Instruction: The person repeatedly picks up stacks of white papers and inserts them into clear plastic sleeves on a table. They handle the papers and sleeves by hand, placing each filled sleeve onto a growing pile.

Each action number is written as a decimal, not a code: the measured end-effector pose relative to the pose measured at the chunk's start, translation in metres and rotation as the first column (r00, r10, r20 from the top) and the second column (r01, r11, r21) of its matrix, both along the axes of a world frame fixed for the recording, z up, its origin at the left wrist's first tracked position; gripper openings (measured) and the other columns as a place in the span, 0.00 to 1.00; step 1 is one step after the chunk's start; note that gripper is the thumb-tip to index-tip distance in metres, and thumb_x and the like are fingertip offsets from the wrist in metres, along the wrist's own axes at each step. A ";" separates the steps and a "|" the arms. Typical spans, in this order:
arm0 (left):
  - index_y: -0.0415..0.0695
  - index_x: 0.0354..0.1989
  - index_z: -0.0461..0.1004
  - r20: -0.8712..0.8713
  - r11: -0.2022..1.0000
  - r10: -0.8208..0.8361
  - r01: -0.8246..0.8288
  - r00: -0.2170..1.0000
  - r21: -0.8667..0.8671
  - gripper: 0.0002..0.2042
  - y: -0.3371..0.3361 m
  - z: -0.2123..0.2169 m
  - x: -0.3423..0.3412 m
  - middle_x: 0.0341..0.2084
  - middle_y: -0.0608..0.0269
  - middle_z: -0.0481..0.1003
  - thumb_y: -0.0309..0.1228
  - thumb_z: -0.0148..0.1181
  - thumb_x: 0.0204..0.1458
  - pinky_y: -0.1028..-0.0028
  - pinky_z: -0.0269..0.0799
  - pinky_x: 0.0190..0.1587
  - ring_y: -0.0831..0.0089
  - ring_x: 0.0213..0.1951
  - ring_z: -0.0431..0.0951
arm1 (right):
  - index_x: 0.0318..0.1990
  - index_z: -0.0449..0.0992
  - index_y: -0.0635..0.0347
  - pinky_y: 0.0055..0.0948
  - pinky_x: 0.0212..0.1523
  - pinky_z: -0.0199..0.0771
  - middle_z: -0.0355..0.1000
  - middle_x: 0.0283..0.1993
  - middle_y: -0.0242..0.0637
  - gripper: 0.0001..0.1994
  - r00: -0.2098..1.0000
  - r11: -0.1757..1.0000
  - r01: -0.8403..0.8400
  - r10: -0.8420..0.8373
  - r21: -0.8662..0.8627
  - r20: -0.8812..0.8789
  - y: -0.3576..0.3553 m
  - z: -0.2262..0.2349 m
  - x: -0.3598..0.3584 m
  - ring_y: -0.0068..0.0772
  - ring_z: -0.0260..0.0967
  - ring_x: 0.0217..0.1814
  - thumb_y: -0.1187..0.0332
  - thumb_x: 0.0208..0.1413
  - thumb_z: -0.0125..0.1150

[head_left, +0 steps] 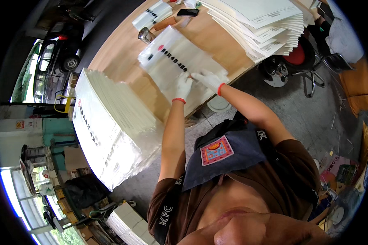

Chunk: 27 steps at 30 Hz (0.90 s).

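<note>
A clear plastic bag with a row of dark printing and a small red mark lies on the wooden table. More clear film spreads beneath my hands. My left hand, in a white glove with a red cuff, rests on the bag just below the printing, fingers laid out and thumb apart. From the right, my right hand, gloved the same way, reaches over the film with its fingers stretched toward the left hand. The fingertips of both hands are somewhat blurred.
A tall stack of bagged white sheets stands at the table's left. Far right is a pile of white printed boards. A metal cup, brown block, phone and folded bags sit at the far side. A stool stands beyond the right edge.
</note>
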<state>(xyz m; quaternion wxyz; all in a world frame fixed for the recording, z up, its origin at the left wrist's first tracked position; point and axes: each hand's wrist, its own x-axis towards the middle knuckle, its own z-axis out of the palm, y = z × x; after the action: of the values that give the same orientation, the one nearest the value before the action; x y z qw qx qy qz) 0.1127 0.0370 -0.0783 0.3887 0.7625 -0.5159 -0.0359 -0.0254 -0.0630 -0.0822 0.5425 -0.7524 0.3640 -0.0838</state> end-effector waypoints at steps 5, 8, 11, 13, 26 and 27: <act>0.44 0.51 0.69 -0.744 0.824 -0.247 -0.270 0.621 -0.499 0.14 -0.005 0.084 -0.004 0.35 0.62 0.76 0.33 0.53 0.58 0.79 0.67 0.33 0.82 0.28 0.68 | 0.40 0.75 0.57 0.45 0.37 0.73 0.74 0.34 0.49 0.16 0.956 0.826 -0.245 0.117 -0.508 -0.271 -0.033 -0.053 -0.005 0.46 0.73 0.39 0.56 0.55 0.49; 0.44 0.53 0.63 -0.789 0.861 -0.288 -0.213 0.543 -0.462 0.16 0.005 0.118 0.006 0.28 0.65 0.74 0.28 0.54 0.57 0.82 0.66 0.28 0.83 0.20 0.66 | 0.37 0.77 0.59 0.43 0.42 0.72 0.75 0.34 0.46 0.17 0.880 0.873 -0.363 0.206 -0.325 -0.428 -0.038 -0.001 -0.034 0.42 0.74 0.40 0.56 0.57 0.48; 0.45 0.51 0.68 -0.655 0.969 -0.140 -0.033 0.742 -0.245 0.13 -0.001 0.109 -0.008 0.31 0.65 0.75 0.26 0.52 0.57 0.82 0.64 0.24 0.85 0.19 0.64 | 0.40 0.76 0.60 0.42 0.46 0.71 0.75 0.38 0.50 0.22 0.960 0.969 -0.245 0.238 -0.029 -0.150 -0.032 0.037 -0.029 0.48 0.74 0.43 0.50 0.57 0.47; 0.44 0.47 0.72 -0.587 0.987 -0.111 0.018 0.802 -0.161 0.12 -0.012 0.114 -0.041 0.31 0.61 0.77 0.21 0.53 0.54 0.76 0.67 0.23 0.77 0.20 0.71 | 0.42 0.76 0.60 0.42 0.47 0.71 0.75 0.40 0.52 0.24 0.986 0.990 -0.138 0.136 0.009 0.091 -0.023 0.044 -0.011 0.50 0.73 0.44 0.48 0.56 0.47; 0.41 0.45 0.73 -0.341 0.974 -0.077 -0.002 0.937 -0.224 0.09 -0.008 0.092 -0.101 0.34 0.63 0.76 0.25 0.53 0.56 0.78 0.70 0.29 0.80 0.25 0.72 | 0.40 0.75 0.54 0.36 0.42 0.72 0.74 0.39 0.34 0.11 0.872 0.497 -0.420 0.453 -0.759 -0.186 -0.035 0.141 -0.110 0.39 0.72 0.43 0.59 0.54 0.54; 0.42 0.45 0.73 -0.460 0.984 -0.028 -0.056 0.887 -0.169 0.09 -0.008 0.089 -0.089 0.33 0.63 0.77 0.25 0.53 0.57 0.78 0.69 0.28 0.81 0.23 0.71 | 0.36 0.75 0.54 0.35 0.41 0.72 0.73 0.39 0.33 0.08 0.901 0.313 -0.154 0.434 -0.937 -0.003 -0.043 0.166 -0.129 0.37 0.71 0.42 0.63 0.52 0.54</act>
<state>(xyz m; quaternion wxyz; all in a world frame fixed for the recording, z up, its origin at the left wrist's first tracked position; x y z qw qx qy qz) 0.0239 0.0294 0.0112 0.5665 0.6983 -0.4044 -0.1668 -0.1548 -0.1064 0.0843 0.0767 -0.9605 0.0383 -0.2648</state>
